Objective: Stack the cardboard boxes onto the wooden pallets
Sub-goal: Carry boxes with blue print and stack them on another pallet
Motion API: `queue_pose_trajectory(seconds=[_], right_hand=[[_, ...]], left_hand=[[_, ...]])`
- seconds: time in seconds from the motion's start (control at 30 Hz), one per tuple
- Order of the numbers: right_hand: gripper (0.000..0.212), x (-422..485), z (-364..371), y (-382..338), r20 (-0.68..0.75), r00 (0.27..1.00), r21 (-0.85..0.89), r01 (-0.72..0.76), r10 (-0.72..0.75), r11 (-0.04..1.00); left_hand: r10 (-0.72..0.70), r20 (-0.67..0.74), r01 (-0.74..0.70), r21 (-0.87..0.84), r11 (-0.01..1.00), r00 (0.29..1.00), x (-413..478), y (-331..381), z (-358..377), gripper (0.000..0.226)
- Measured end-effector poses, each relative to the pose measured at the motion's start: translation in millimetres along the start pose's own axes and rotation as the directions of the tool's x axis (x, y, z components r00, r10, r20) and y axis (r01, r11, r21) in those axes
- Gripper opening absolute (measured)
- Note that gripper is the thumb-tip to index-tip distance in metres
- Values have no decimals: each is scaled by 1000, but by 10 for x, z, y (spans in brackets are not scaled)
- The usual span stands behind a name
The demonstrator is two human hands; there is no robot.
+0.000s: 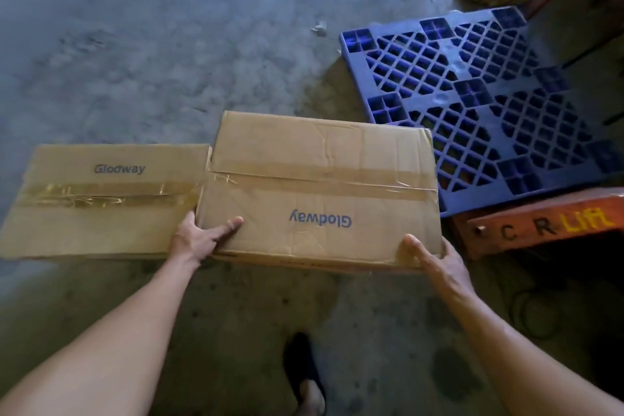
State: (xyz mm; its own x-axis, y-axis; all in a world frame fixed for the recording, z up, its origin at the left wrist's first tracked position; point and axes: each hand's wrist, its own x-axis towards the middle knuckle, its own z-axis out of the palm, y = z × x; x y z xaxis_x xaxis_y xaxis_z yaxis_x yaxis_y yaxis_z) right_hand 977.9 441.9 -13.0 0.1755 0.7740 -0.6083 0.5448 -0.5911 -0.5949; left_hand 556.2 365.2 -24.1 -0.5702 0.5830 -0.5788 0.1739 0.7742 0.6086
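While the person looks down at a grey concrete floor (135, 44), two brown cardboard boxes sit side by side, both taped along the top and printed "Glodway". Farthest left is the left box (101, 199), untouched, its right end against the right box (320, 179). The left hand (199, 236) grips the right box at its near left corner, one digit lying on the top and the rest tucked down the side between the boxes. Below, between the forearms, a dark shoe (300, 365) shows. The right hand (435, 257) grips the near right corner, thumb on top, fingers curled round the side. Whether this box is off the floor cannot be told. Beyond it to the right, a blue grid pallet (472, 105) lies flat on the floor. Just right of the right hand stands an orange lift (540, 223).
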Motion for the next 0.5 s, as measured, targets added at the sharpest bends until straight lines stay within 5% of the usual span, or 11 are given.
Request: queue_pose_trajectory(seconds=[0.27,0.5], right_hand=[[89,28,-315,-517,24,981,153,188,-193,970],[94,-212,-630,-1118,202,877,228,391,-436,892]], left_hand=[[98,3,-94,-265,960,995,-295,249,-256,107],[68,-292,-183,-388,903,954,-1424,207,-599,130]])
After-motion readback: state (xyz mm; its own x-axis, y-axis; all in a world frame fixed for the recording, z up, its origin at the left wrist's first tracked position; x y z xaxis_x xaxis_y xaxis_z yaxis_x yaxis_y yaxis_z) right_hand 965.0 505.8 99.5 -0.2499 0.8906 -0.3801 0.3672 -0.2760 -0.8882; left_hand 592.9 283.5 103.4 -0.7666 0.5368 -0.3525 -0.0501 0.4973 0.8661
